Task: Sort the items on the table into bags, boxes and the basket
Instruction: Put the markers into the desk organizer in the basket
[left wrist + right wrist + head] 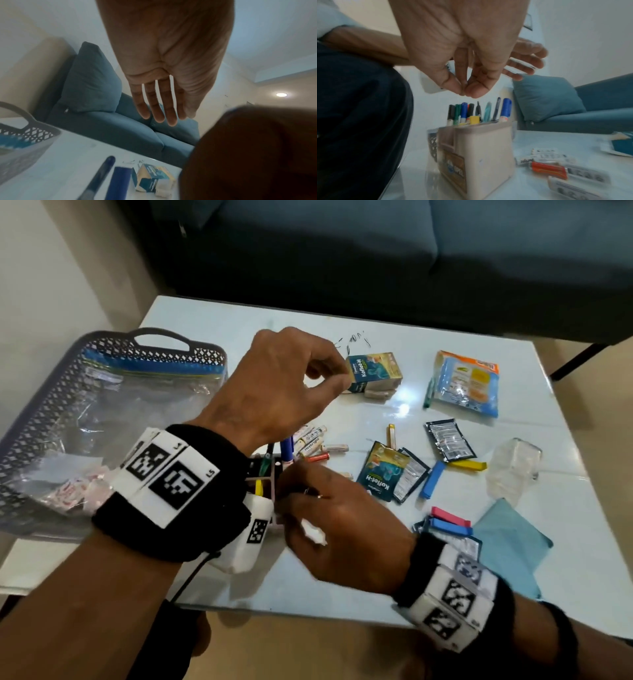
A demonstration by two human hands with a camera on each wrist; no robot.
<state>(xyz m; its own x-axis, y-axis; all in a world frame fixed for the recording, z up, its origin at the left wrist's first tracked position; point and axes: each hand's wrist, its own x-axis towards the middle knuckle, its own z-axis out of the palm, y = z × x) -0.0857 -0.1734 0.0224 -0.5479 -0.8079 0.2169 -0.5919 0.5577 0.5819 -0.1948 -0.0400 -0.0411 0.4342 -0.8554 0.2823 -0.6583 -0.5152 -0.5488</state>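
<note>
While over one pen box: left hand slack, empty; right hand pinching, unclear.

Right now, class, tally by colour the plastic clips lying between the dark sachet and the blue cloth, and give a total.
Blue clips: 2
Yellow clip: 1
Pink clip: 1
Total: 4
</note>
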